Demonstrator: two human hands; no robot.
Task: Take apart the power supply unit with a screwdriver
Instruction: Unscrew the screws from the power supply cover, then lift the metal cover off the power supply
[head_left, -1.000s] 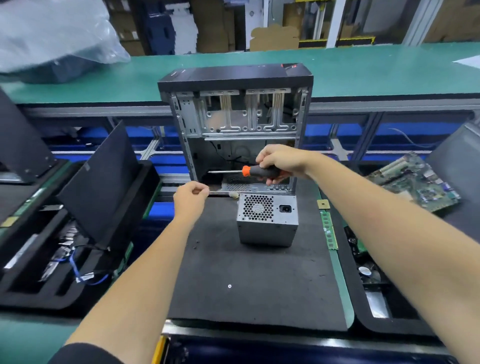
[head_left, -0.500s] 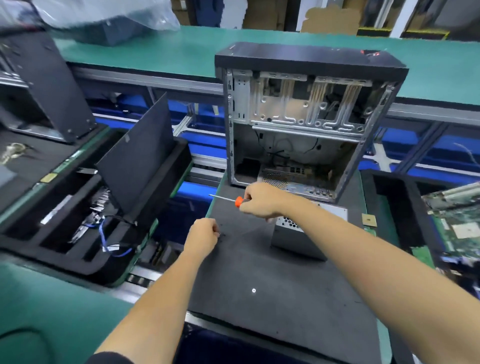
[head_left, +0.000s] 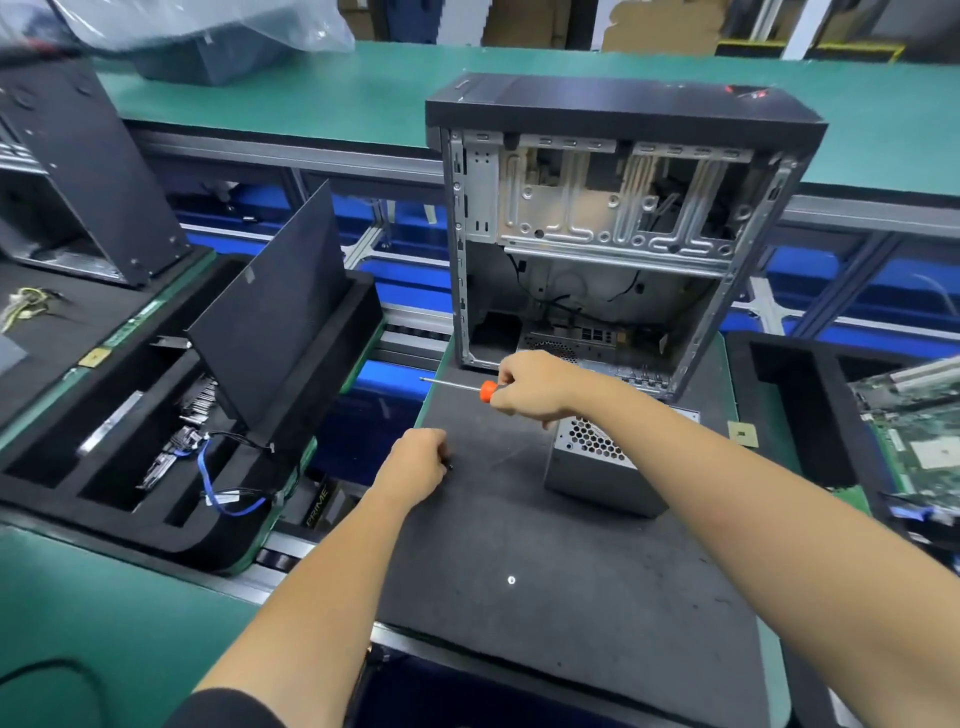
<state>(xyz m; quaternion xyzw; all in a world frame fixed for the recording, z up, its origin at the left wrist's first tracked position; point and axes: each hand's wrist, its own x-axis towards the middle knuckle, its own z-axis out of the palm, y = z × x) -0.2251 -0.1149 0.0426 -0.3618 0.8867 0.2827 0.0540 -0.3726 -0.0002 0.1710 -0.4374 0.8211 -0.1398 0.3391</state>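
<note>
A green bench (head_left: 363, 88) stretches across the far side, with a dark foam mat (head_left: 545, 561) on the near work surface running from the open computer case (head_left: 613, 228) down to the near edge. The case stands upright at the mat's far end, its open side facing the viewer. Bare mat lies open in the near half, marked only by a small white dot (head_left: 511, 580). To the left, past the mat's edge, a black foam tray (head_left: 130, 499) holds cables and metal parts with a black panel (head_left: 270, 312) leaning in it; to the right another black tray (head_left: 789, 395) carries a green circuit board (head_left: 919, 436).

The power supply unit (head_left: 592, 467), a grey metal box, sits on the mat just in front of the case, right of centre, its honeycomb vent face turned up and leftward; the right forearm crosses over it.

The right hand (head_left: 535, 387) has its grip clamped on the screwdriver (head_left: 470, 387), fingers wrapped round the handle so that only the orange collar shows. The shaft lies nearly level, long axis running left-right, tip pointing left above the mat's left edge.

The left hand (head_left: 415, 462) rests knuckles-up on the mat near its left edge, fingers curled under; a small dark object (head_left: 449, 466) shows at the fingertips, though whether it is pinched cannot be told.
</note>
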